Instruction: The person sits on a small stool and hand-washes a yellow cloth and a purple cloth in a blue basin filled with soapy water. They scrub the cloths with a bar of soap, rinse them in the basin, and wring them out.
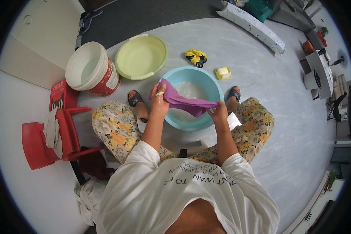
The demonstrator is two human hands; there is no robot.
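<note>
A wet-looking purple cloth (187, 102) is stretched between my two hands above a light blue plastic basin (169, 118). My left hand (160, 101) grips its bunched left end near the basin's rim, with a pale band around one finger. On the other side, my right hand (218, 112) pinches the narrow right end between thumb and fingers. Cloudy water with some suds (193, 87) lies in the basin below. The cloth hides part of the water.
A yellow-green basin (142, 76) and a large white bucket of water (87, 48) stand ahead to the left. Beyond the blue basin lie a yellow-and-black cloth (196, 57) and a soap bar (222, 71) in a dish. A red plastic chair (70, 131) is at my left.
</note>
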